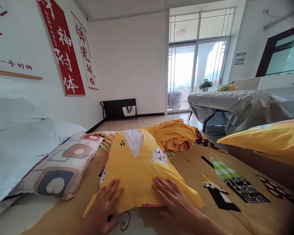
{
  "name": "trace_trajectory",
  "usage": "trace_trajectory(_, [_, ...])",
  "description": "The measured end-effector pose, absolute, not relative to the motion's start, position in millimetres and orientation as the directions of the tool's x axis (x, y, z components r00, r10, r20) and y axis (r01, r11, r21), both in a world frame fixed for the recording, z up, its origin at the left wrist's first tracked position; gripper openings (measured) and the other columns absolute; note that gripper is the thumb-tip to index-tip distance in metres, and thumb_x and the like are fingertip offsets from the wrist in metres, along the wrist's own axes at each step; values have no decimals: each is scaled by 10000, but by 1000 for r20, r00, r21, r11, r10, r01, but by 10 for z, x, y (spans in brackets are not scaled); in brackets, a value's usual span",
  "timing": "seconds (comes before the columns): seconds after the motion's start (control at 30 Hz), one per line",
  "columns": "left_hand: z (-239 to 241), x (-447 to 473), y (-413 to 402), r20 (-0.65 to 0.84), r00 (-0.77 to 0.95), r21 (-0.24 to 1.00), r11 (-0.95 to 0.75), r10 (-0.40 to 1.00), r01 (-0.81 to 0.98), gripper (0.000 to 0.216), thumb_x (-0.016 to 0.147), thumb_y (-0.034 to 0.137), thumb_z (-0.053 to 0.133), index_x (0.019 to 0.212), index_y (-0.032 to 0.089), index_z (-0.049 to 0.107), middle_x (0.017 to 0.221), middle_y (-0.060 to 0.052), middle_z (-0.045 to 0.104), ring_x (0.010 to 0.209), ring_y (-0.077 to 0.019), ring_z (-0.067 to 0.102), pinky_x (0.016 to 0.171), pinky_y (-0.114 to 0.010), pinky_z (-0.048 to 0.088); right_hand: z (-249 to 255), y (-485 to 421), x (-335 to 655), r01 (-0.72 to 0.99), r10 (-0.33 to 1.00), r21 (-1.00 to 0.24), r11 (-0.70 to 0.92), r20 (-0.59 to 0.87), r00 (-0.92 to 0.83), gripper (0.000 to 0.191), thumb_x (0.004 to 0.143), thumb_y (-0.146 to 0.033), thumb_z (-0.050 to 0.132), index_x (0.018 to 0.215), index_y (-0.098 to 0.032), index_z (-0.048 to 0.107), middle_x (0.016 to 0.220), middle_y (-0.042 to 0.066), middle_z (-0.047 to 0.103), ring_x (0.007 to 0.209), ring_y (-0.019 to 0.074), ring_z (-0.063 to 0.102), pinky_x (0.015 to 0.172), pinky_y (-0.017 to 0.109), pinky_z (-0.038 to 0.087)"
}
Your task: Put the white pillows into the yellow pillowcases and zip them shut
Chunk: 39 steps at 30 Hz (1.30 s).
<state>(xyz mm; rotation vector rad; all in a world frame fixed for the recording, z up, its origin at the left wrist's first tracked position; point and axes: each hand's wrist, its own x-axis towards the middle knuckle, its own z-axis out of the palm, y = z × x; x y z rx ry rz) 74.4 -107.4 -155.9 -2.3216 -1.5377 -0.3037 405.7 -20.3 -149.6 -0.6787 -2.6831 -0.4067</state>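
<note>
The bed (193, 169) was spread with a tan sheet printed with cartoon figures and lettering. Near its front edge, about the middle, lay a yellow pillow (137, 163) with a white cat on it. Just to its left was a patterned pillow (63, 166) in grey, red and cream squares, leaning against pale blue pillows (26, 143) piled along the left edge. At the far edge sat a crumpled yellow cloth (173, 133), just behind the yellow pillow. A second yellow cushion (267, 137) lay at the right edge.

My pillow (137, 163) is yellow with a white cat; the sheet (235, 182) tan with green checks; banner (61, 45) red.
</note>
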Motion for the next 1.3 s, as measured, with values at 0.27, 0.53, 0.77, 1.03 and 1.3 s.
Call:
trace_trajectory(0.27, [-2130,762,-980,610,415,-481,-101,675,871,490,820,121,432,1273,266,549,1334,-74,556,1213,-260,487,952,-413,365,-2021,36,4133,630,160,499,595,694,-702,377,895,-53,336,1140,-118,615,1028,105,676,918,228,615,816,410,478])
trace_trajectory(0.53, [-1690,531,-621,700,514,-520,-139,496,843,351,890,66,310,1015,150,626,940,-89,656,863,-207,577,859,-365,382,-1404,346,4019,623,82,460,632,760,-644,259,928,-105,366,960,-125,622,831,86,626,782,196,549,758,360,427])
trace_trajectory(0.77, [-1518,510,-785,631,498,-453,-238,595,859,270,843,3,362,801,170,570,730,-34,587,686,-185,536,686,-304,407,-1423,340,4186,632,207,389,670,720,-663,288,926,-98,359,698,-174,517,687,34,542,651,173,478,673,316,393])
trace_trajectory(1.03, [-2020,334,-956,597,460,-388,-265,658,883,155,756,62,549,845,183,588,827,-30,644,777,-199,582,744,-313,419,-1786,271,4477,602,134,526,601,677,-724,253,878,-47,378,841,-157,602,796,68,620,771,201,548,782,373,398])
trace_trajectory(1.3, [-2125,385,-877,601,345,-472,-28,721,881,435,752,-16,419,1117,122,612,1088,-122,664,960,-254,610,822,-374,456,-1887,344,4418,711,214,522,472,714,-667,360,853,-23,357,1133,-89,573,1048,145,654,953,250,585,852,418,412])
